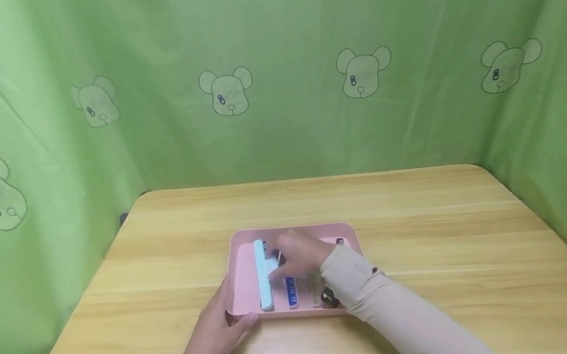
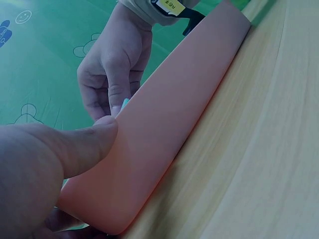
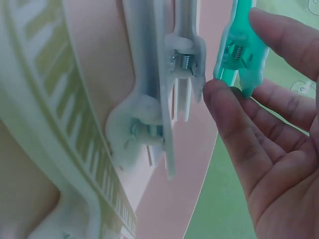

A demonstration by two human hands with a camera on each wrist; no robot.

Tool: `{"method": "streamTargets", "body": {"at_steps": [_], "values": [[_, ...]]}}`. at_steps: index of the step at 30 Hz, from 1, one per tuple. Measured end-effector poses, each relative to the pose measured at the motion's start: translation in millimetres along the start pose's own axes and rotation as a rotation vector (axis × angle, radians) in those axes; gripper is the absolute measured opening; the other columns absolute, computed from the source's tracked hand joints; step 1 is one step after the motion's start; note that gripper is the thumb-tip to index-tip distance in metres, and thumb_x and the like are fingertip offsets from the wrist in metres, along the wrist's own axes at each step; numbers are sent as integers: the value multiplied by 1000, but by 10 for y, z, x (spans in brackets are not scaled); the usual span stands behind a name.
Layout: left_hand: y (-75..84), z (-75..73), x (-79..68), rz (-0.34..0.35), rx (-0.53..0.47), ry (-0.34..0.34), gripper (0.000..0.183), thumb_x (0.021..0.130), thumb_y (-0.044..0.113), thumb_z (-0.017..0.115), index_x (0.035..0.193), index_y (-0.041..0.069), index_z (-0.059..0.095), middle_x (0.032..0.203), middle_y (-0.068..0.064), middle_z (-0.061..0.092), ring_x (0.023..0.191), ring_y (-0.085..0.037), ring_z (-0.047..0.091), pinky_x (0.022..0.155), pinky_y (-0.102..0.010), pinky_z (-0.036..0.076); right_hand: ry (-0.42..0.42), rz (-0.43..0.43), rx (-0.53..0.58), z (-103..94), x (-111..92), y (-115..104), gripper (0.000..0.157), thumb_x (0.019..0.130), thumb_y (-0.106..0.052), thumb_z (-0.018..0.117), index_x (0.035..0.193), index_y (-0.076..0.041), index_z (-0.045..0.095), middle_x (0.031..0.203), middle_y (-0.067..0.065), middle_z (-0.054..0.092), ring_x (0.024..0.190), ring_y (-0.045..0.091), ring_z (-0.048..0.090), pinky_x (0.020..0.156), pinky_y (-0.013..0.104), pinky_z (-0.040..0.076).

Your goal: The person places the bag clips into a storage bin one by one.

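A light blue bag clip (image 1: 262,275) with a long bar and a spring handle lies lengthwise in the left half of a pink tray (image 1: 239,259). My right hand (image 1: 300,253) reaches over the tray and pinches the clip's handle. In the right wrist view this clip (image 3: 244,55) looks teal, with a metal spring showing, and fingertips are on both its sides. My left hand (image 1: 217,330) holds the tray's front left corner, its thumb (image 2: 92,144) on the front rim and its fingers partly hidden behind the corner.
Right of the light blue clip lie a dark blue clip (image 1: 291,292) and a pale olive one (image 1: 315,289). Whitish spring clips (image 3: 147,114) stand close beside the right hand. The tray rests on a wooden table (image 1: 426,212) with green curtains (image 1: 300,139) around it.
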State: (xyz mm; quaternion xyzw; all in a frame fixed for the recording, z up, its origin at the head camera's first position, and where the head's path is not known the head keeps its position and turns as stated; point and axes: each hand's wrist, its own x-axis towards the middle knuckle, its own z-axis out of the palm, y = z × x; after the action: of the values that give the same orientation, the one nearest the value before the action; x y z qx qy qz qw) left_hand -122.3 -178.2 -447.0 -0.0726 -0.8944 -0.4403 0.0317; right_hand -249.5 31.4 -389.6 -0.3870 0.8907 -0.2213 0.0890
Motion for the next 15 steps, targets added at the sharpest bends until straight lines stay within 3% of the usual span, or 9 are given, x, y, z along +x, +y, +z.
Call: {"method": "streamTargets", "body": {"at_steps": [9,15], "values": [[-7,14,0,31,-2,10,92,82,42,75,155,14,26,147,-15,44,125,-34,50,104,-54,40,-7,1,-20,37,57,-42,35,75,-29,84,98,-6,71,76,-5,62,63,5,57,61,17,51],[-12,14,7,26,-5,9,91,82,38,76,154,14,26,147,-15,44,126,-34,50,104,-53,40,6,-3,-37,63,109,-81,33,75,-29,84,96,-6,72,79,-5,63,70,7,56,65,19,51]]}}
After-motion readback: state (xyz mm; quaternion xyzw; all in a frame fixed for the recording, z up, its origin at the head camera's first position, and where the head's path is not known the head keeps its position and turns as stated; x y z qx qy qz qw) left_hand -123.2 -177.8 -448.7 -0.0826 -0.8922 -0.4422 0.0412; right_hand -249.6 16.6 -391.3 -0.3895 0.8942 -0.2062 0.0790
